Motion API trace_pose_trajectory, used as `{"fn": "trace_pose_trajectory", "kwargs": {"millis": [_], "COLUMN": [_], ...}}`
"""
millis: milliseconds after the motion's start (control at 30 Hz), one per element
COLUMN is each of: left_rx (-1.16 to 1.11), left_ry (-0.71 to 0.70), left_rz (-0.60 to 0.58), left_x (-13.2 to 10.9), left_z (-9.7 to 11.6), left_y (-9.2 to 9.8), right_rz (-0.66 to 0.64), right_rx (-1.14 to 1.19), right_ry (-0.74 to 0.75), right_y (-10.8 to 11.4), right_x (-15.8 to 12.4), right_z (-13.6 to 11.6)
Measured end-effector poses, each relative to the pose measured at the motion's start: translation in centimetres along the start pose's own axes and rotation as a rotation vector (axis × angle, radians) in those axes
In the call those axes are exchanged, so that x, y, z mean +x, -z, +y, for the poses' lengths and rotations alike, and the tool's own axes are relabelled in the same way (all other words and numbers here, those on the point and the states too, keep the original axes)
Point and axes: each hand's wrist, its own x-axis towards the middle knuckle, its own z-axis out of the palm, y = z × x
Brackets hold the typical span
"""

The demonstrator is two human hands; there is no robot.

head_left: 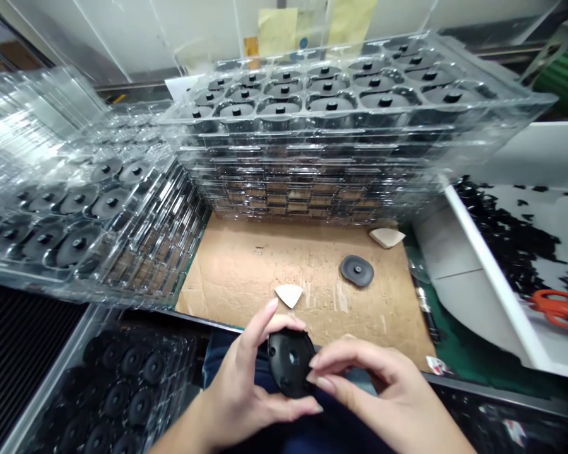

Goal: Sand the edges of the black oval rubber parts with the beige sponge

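My left hand (250,378) grips a round black plastic part (291,362) by its rim, between the thumb below and the fingers above. The part is tilted, with a small bright spot near its middle. At its right edge, the thumb and forefinger of my right hand (364,378) are pinched together and touch the rim. Whatever lies between those fingertips is hidden. Just beyond my left fingertips, a white wedge-shaped piece (289,295) lies on the cardboard sheet (246,258). A dark grey disc (357,270) with a central knob rests farther right.
Stacked clear trays (312,142) of dark discs stand at the back. More stacked trays (137,252) are on the left, another tray (123,391) below. A second wedge (387,237) lies back right. At right, a white bin (483,252) holds small black pieces (506,236) and an orange-handled tool (558,308).
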Motion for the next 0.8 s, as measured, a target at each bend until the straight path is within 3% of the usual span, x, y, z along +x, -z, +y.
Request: {"fn": "trace_pose_trajectory", "kwargs": {"millis": [100,300,533,667,800], "left_rx": [0.103,0.144,-0.106,-0.300,-0.358], "left_ry": [-0.114,-0.149,0.040,0.164,0.173], "left_rz": [0.013,0.033,0.044,0.057,0.072], "left_x": [0.1,0.2,0.4,0.4,0.2], "left_z": [-0.2,-0.4,-0.2,-0.4,-0.7], "left_y": [0.0,-0.2,-0.1,-0.4,-0.6], "right_rz": [0.006,0.026,-0.152,-0.190,-0.194], "right_rx": [-0.081,-0.005,0.082,0.150,0.222], "right_ry": [0.055,-0.008,0.052,0.066,0.027], "right_y": [-0.3,-0.4,0.6,0.6,0.8], "right_x": [0.1,0.6,1.1,1.5,1.5], "right_z": [0.1,0.3,0.5,0.6,1.3]}}
